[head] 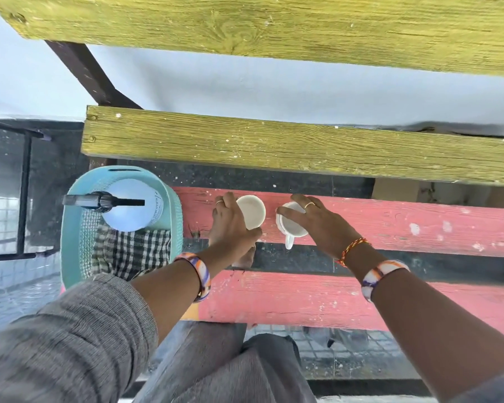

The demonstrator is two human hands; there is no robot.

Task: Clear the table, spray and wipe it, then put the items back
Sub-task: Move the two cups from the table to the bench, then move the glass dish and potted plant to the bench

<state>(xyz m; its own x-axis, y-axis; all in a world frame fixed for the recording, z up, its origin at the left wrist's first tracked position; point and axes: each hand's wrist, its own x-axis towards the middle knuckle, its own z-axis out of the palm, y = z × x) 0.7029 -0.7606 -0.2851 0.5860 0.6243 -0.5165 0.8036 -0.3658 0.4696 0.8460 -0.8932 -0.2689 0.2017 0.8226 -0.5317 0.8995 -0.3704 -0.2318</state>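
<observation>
Grey sleeve [70, 338] lay nearest; left hand [230, 225] gripped one white cup [252, 212], right hand [312, 216] clasped the mug [291, 228] from above, probably to move both together.

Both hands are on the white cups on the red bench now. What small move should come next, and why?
Probably let go, or lift them together, if they are going back. The left hand grips one white cup and the right hand grips the other cup, both over the red plank. The spray bottle stands in the basket.
</observation>
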